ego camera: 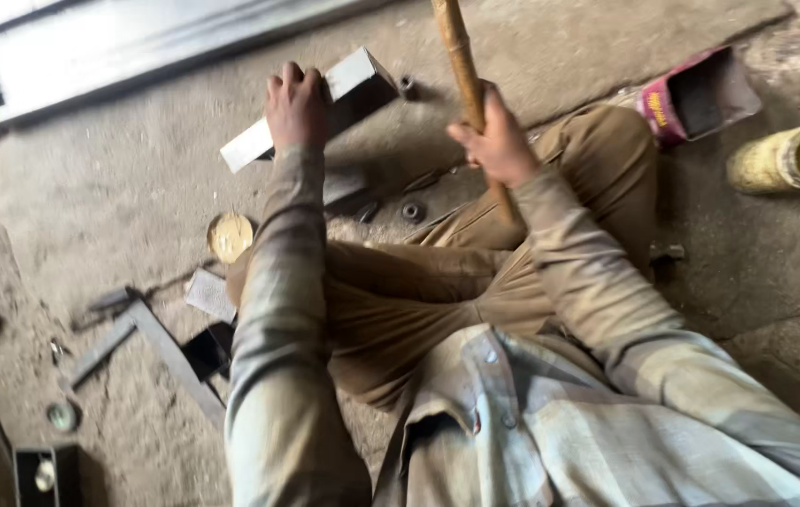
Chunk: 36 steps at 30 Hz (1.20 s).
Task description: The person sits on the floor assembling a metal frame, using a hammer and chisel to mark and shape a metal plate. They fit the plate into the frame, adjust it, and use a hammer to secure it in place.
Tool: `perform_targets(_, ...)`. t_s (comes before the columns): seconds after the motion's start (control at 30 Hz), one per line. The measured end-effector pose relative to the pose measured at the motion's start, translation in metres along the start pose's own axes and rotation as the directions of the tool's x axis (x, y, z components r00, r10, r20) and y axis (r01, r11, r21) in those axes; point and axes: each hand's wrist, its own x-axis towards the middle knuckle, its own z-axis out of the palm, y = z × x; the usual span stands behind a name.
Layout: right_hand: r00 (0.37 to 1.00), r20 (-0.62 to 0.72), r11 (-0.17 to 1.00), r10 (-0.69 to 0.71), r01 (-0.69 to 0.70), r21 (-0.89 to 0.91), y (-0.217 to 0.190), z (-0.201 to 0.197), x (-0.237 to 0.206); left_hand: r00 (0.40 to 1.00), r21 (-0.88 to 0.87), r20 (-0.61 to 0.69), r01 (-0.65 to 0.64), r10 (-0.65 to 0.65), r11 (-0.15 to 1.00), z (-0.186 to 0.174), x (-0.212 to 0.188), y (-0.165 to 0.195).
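A short grey rectangular metal tube (325, 103) lies on the concrete floor (118, 188) under the left hand (295, 105), whose fingers curl down over its upper face and press it in place. Just right of that hand, the right hand (497, 141) is wrapped tight around a wooden handle (461, 61) (its top runs out of view). Further right of it lie an open red box (700, 94) and a yellow can (790, 158) on its side; below the left hand sits a round lid (230, 236).

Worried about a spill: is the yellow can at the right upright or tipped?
Tipped: the yellow can lies on its side on the floor, open mouth facing right.
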Motion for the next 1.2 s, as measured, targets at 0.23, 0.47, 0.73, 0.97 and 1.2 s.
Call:
perform_targets(0.23,0.981,0.192,0.915,-0.015,0.091,-0.392,-0.001,0.018,-0.016,0.97,0.074,-0.233,0.095,-0.076,0.993,0.04,0.005,-0.032)
perform_targets(0.47,0.974,0.21,0.767,-0.078,0.194,-0.612,0.022,0.055,0.016,0.982,0.032,-0.131,0.144,-0.138,0.989,0.04,0.006,-0.035)
perform_targets(0.73,0.955,0.132,0.949,0.266,-0.283,0.137,0.022,0.054,0.015,0.991,0.105,-0.038,0.135,-0.132,0.985,0.05,0.007,-0.038)
perform_targets(0.97,0.922,0.247,0.863,0.299,-0.371,0.342,0.003,0.069,0.028,0.988,0.134,0.008,0.15,-0.152,0.98,0.062,0.007,-0.041)
perform_targets(1.2,0.935,0.204,0.953,0.291,-0.302,0.024,-0.017,0.028,0.026,0.977,-0.085,-0.102,0.178,-0.186,0.98,0.04,0.012,-0.044)
